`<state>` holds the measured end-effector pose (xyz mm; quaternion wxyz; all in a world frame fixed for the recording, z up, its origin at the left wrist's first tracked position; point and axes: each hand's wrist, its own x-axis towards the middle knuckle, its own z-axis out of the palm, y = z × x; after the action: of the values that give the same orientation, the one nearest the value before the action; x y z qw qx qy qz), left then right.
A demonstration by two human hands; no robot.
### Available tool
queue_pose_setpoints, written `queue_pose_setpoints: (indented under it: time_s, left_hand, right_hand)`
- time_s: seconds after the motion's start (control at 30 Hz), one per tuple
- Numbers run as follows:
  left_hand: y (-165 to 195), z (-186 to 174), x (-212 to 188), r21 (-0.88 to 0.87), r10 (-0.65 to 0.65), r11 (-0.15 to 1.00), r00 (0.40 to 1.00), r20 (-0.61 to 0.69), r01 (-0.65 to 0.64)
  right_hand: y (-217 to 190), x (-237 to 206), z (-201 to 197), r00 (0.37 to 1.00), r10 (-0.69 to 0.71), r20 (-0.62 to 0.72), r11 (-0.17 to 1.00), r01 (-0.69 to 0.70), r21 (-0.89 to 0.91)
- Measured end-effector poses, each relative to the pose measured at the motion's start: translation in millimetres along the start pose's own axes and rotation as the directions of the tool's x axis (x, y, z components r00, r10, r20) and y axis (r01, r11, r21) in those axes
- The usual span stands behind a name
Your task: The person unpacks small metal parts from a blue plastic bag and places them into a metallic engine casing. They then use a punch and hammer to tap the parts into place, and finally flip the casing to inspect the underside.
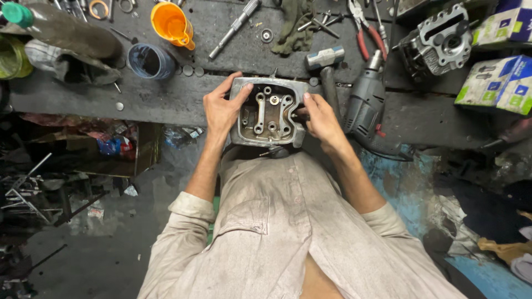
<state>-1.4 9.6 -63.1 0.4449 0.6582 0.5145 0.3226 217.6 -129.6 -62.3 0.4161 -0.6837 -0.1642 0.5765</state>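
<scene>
A grey metal engine cylinder head (269, 112) rests at the near edge of a dark workbench (166, 99), open side up, with rocker arms and bolts showing inside. My left hand (221, 108) grips its left side, thumb on the top rim. On the right side my right hand (320, 119) holds the casting, fingers curled at its edge. Both forearms come up from my lap in grey rolled sleeves.
A grey electric drill (366, 102) and a hammer (327, 61) lie just right of the head. Red pliers (366, 33), another engine part (438, 44), cardboard boxes (499, 83), an orange jug (172, 23), a blue cup (148, 61) and a rag (293, 25) crowd the bench.
</scene>
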Motion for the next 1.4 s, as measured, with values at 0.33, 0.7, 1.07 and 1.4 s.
queue_pose_setpoints:
  time_s: [0.33, 0.7, 1.07, 1.4]
  left_hand:
    - [68, -32, -5, 0.023, 0.354, 0.935, 0.928, -0.117, -0.354]
    - [11, -60, 6, -0.171, 0.579, 0.768, 0.784, -0.224, -0.617]
    - [-57, -28, -99, -0.197, 0.178, 0.944, 0.913, -0.368, -0.264]
    - [-45, -17, -125, -0.64, -0.588, 0.686, 0.782, -0.206, 0.347]
  right_hand:
    - [-78, -36, -9, 0.981, -0.147, 0.123, 0.98, 0.128, 0.154]
    - [-76, -34, 31, 0.918, -0.361, 0.165, 0.84, 0.244, 0.485]
    - [-4, -17, 34, 0.97, -0.046, 0.239, 0.992, 0.017, 0.122]
    - [42, -14, 10, 0.972, -0.195, 0.133, 0.968, 0.212, -0.131]
